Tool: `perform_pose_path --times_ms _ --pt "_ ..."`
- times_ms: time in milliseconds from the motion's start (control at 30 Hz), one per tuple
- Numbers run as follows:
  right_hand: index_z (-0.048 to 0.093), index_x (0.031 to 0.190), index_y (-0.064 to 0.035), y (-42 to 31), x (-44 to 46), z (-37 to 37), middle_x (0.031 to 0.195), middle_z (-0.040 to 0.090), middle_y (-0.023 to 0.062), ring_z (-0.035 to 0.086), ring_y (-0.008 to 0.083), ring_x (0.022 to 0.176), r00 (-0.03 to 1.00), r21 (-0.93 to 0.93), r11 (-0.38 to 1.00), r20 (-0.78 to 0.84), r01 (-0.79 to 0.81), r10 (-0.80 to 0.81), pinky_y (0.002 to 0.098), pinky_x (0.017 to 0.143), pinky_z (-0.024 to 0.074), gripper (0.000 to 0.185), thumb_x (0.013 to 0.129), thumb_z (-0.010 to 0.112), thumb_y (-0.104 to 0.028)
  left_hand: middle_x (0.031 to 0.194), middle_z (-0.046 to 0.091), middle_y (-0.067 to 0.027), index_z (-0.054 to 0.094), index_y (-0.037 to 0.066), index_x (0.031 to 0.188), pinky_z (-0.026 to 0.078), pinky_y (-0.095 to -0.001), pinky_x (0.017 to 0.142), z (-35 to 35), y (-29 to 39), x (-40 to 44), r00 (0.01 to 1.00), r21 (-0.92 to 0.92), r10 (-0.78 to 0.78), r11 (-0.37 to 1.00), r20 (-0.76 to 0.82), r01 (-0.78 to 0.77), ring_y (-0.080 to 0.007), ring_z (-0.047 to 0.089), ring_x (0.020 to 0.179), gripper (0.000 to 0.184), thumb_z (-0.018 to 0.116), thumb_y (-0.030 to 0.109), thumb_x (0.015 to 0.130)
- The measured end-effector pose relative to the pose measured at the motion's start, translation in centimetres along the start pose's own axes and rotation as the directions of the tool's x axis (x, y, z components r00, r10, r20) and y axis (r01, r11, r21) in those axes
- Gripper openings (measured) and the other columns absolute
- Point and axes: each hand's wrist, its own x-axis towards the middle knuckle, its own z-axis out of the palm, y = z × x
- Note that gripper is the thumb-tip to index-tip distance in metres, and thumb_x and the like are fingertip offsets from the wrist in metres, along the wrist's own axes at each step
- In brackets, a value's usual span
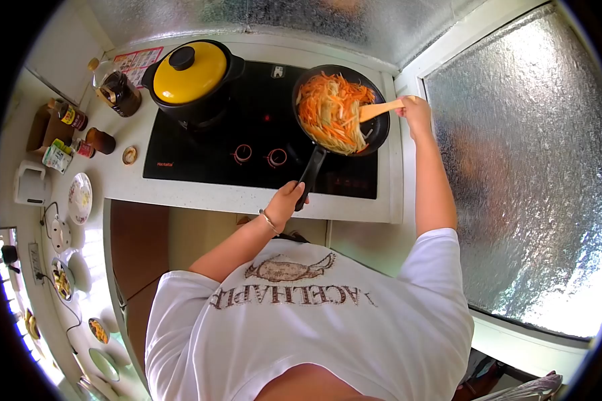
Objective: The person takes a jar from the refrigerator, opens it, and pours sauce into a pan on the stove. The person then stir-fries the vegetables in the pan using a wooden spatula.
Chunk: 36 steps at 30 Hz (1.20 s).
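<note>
Your left hand (286,202) is gripping a frying pan (379,134) by its handle (312,172), above the worktop's (207,194) front edge, your right hand (417,116) is holding a wooden spatula (381,109), against shredded vegetables (329,110)

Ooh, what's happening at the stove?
Someone is at the stove with a pan of food. Their left hand holds the pan's black handle, and their right hand holds a wooden spatula, its blade against the orange and pale shreds in the pan. To the left sits a pot with its yellow lid on.
</note>
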Motion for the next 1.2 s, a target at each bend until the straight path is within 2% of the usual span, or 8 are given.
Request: perform_pose_path --times_ms 67,200,333,667,833,967,1100,1200 --pt "0.062 0.081 0.0044 0.5 -0.1 -0.1 0.065 0.059 0.0087 0.054 0.0133 0.051 0.999 0.211 0.977 -0.033 0.038 -0.032 0.0242 0.052 0.0452 0.019 0.081 0.052 -0.012 0.068 0.051 0.0004 0.053 0.006 0.08 0.034 -0.0221 0.059 0.0 0.2 -0.1 1.0 -0.003 -0.008 1.0 0.0 0.008 -0.0076 0.041 0.062 0.026 0.042 0.025 0.094" --pt "0.061 0.081 0.0036 1.5 -0.1 -3.4 0.066 0.059 0.008 0.054 0.0134 0.052 1.0 0.008 1.0 -0.019 -0.013 0.013 0.0236 0.052 0.0448 0.017 0.081 0.051 -0.01 0.068 0.051 0.0001 0.052 0.006 0.08 0.035 -0.0221 0.06 0.1 0.0 0.1 1.0 -0.034 -0.021 0.999 -0.002 0.021 -0.0078 0.042 0.062 0.026 0.042 0.025 0.094" --pt "0.06 0.086 0.0034 3.1 -1.8 -1.6 0.077 0.059 0.0098 0.054 0.0145 0.062 0.974 0.39 0.894 0.034 -0.22 0.224 0.0235 0.056 0.046 0.015 0.083 0.052 -0.01 0.069 0.052 -0.0003 0.052 0.005 0.081 0.036 -0.0221 0.06 0.1 0.1 0.0 1.0 -0.013 0.01 1.0 -0.001 -0.01 -0.008 0.043 0.062 0.026 0.042 0.025 0.094" --pt "0.06 0.085 0.0058 2.9 -2.6 1.6 0.074 0.06 0.0111 0.056 0.0156 0.059 0.97 0.627 0.777 -0.147 -0.061 0.195 0.0245 0.053 0.0454 0.017 0.083 0.051 -0.008 0.068 0.052 -0.0009 0.053 0.004 0.081 0.036 -0.0227 0.06 0.0 -0.1 0.0 1.0 -0.006 -0.002 1.0 -0.004 0.002 -0.0087 0.043 0.062 0.027 0.042 0.025 0.094" --pt "0.061 0.085 0.0052 0.2 -2.2 4.2 0.07 0.06 0.009 0.056 0.0139 0.056 0.99 0.579 0.814 -0.137 0.046 0.042 0.024 0.053 0.0454 0.018 0.084 0.05 -0.009 0.068 0.052 -0.0008 0.054 0.004 0.08 0.036 -0.0227 0.06 0.0 -0.2 0.1 1.0 -0.009 0.01 1.0 0.0 -0.01 -0.0085 0.043 0.062 0.027 0.043 0.026 0.093" --pt "0.061 0.087 0.005 -2.9 -3.5 7.8 0.064 0.061 0.0107 0.06 0.0158 0.055 0.994 0.221 0.972 -0.093 0.077 -0.058 0.0265 0.054 0.0465 0.021 0.084 0.048 -0.011 0.068 0.052 -0.0008 0.053 0.004 0.08 0.036 -0.0227 0.06 0.0 -0.1 0.1 1.0 -0.015 0.01 1.0 0.0 -0.01 -0.0086 0.043 0.062 0.027 0.043 0.025 0.093" --pt "0.061 0.086 0.0053 -1.1 -4.0 6.3 0.065 0.062 0.0115 0.061 0.0165 0.055 0.993 0.065 0.993 -0.06 0.102 -0.098 0.0275 0.054 0.0477 0.022 0.084 0.047 -0.012 0.068 0.052 -0.0009 0.053 0.004 0.08 0.036 -0.023 0.06 0.2 0.1 -0.2 1.0 -0.009 0.023 1.0 -0.018 -0.023 -0.0089 0.044 0.061 0.028 0.042 0.026 0.093" --pt "0.062 0.086 0.0055 -0.8 -4.1 2.2 0.067 0.062 0.0086 0.057 0.0116 0.057 0.99 0.19 0.982 -0.137 0.01 0.016 0.0238 0.055 0.0466 0.021 0.084 0.052 -0.012 0.068 0.052 -0.001 0.053 0.004 0.079 0.036 -0.0233 0.06 0.4 0.1 -0.2 0.999 -0.032 0.0 1.0 -0.043 -0.001 -0.009 0.043 0.061 0.028 0.041 0.026 0.094"
